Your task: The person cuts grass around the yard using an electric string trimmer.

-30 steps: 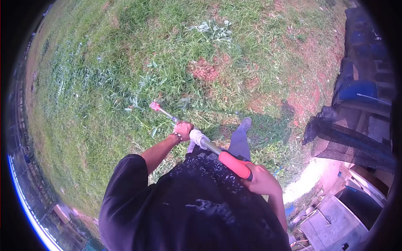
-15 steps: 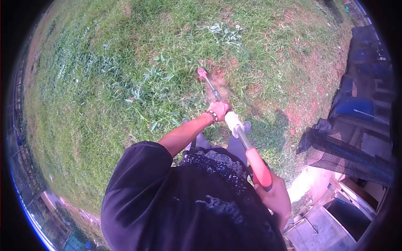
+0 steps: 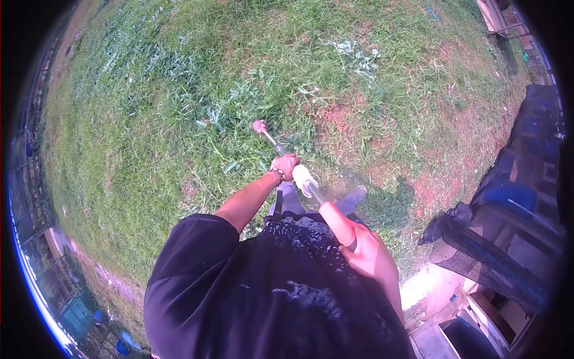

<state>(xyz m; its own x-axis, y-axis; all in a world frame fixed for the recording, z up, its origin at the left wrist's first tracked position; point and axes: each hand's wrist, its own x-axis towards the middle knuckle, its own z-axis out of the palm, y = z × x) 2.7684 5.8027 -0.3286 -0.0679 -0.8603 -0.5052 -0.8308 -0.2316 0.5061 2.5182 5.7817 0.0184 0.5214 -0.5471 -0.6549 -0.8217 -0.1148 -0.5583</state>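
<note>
A grass trimmer [image 3: 316, 194] runs slantwise in front of my body, its red-pink head [image 3: 259, 126] low over the grass. My left hand [image 3: 286, 166] is closed around the shaft below a white wrapped section [image 3: 304, 178]. A beaded bracelet [image 3: 278, 174] circles that wrist. At the upper end, my right hand [image 3: 372, 256] wraps the red rear grip [image 3: 338, 224]; its fingers are partly hidden beneath. Leafy weeds [image 3: 227, 128] stand close to the head.
Grass [image 3: 149, 155] spreads ahead and left, with reddish bare soil [image 3: 338, 116] showing through. A taller weed clump [image 3: 356, 57] grows farther off. Dark netting [image 3: 490, 239] and a blue object [image 3: 508, 197] lie on the right. My shoe [image 3: 354, 199] is below the shaft.
The trimmer head has swung left and closer to my feet. Both hands have shifted left with it, still holding on. The view has turned slightly.
</note>
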